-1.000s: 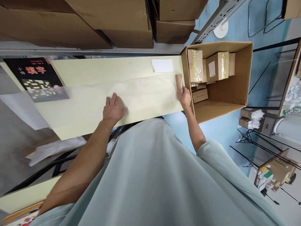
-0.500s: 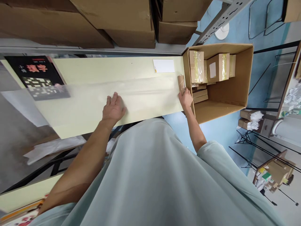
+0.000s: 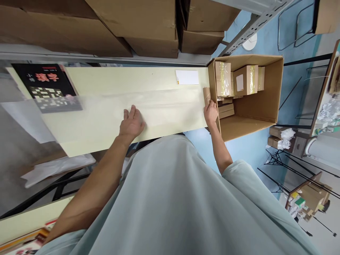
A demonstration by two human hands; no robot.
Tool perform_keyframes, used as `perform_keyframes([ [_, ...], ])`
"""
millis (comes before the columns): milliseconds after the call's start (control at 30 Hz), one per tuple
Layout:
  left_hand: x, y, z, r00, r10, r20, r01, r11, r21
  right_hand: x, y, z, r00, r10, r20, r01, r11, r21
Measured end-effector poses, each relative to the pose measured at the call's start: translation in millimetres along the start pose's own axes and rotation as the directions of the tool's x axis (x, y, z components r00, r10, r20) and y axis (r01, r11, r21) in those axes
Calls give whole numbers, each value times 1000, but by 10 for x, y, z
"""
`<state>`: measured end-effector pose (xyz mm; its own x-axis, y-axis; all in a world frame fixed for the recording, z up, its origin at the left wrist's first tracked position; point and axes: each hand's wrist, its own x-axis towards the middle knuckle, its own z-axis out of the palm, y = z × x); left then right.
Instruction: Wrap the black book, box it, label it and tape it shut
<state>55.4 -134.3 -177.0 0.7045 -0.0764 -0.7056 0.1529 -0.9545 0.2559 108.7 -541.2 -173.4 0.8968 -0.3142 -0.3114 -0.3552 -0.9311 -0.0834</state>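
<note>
On clear film [image 3: 170, 101], the left hand [image 3: 132, 123] lies spread; the right hand [image 3: 211, 112] grips a brown tube [image 3: 206, 95].

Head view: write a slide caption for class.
Left hand on translucent film, right hand holding brown tube beside open carton.

The surface [image 3: 101, 79] was cream, film [image 3: 170, 104] clear, tube [image 3: 207, 95] brown; the book [image 3: 49, 86] at ten o'clock was black, red-lettered, checkered.
</note>
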Motion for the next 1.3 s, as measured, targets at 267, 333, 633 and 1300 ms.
perform_keyframes([
  [267, 24, -48, 42, 1000, 6, -19, -6, 999, -32, -14, -74, 50, 999, -25, 23, 24, 998, 57],
  [333, 41, -67, 57, 1000, 1, -22, -2, 999, -37, -18, -77, 76, 999, -24, 34, 22, 998, 64],
  [633, 62, -99, 125, 998, 13, -53, -18, 996, -87, -224, -185, 49, 978, -201, -49, 202, 979, 29],
  [1300, -58, -389, 268, 985, 20, -173, -52, 982, -180, -612, -1300, 476, 939, -297, 175, 267, 947, 176],
])
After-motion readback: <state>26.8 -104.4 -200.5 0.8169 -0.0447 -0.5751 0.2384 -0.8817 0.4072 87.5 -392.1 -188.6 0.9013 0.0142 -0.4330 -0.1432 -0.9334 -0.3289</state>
